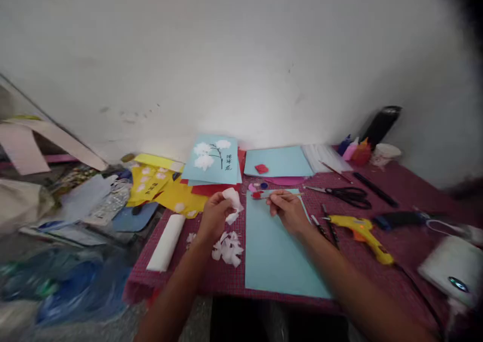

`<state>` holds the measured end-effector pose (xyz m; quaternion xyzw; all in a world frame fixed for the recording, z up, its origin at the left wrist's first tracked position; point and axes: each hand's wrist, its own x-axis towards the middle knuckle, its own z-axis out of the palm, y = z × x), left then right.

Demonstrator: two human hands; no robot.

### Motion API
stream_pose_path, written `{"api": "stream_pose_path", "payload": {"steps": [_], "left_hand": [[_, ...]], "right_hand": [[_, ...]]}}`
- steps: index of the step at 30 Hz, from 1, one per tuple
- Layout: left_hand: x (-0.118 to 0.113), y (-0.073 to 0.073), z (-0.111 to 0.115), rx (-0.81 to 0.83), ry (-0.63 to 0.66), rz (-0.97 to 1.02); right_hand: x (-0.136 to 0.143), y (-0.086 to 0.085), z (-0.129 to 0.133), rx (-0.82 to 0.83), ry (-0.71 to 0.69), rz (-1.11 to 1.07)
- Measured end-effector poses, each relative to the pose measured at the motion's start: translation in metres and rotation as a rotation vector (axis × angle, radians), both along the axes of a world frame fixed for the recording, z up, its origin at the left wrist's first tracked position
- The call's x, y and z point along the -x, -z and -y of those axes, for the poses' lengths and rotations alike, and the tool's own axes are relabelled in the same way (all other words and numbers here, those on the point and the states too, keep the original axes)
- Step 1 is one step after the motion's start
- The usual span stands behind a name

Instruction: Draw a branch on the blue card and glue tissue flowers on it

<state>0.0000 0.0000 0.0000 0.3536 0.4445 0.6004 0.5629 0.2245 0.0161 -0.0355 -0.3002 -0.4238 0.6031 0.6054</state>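
Well, the left hand (214,215) pinches white paper (233,201) and the right hand (287,210) a thin stick (296,195), whose slip beside that red dab (257,194) could stain the blue sheet (277,259).

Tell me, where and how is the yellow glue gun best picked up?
I'd take the glue gun by its handle, probably coming from the near right. It appears to lie on its side, front end toward the left, while the handle slants out toward the near right. The cord leaves the handle's end, so grip just short of that.
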Motion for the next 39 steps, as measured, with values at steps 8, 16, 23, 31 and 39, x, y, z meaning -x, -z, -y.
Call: {"api": "stream_pose_path", "payload": {"steps": [8, 16, 23, 31, 39], "left_hand": [[-0.006, 0.002, -0.011, -0.060, -0.097, -0.044], [0.048, 0.015, -0.006, -0.039, 0.005, -0.569], [0.058, 0.020, -0.020, -0.161, 0.058, -1.131], [0.063, 0.026, -0.024, -0.342, 0.048, -1.432], [0.069, 0.036, -0.031, -0.470, -0.022, -1.468]], "right_hand": [[-0.003, -0.002, -0.002, 0.039, 0.012, -0.010], [0.001, -0.001, 0.001, 0.082, -0.030, 0.002], [0.001, 0.000, -0.001, 0.078, -0.022, 0.035], [0.000, 0.002, -0.002, 0.071, -0.017, 0.060], [0.000, 0.003, -0.002, 0.059, -0.017, 0.077]]}}
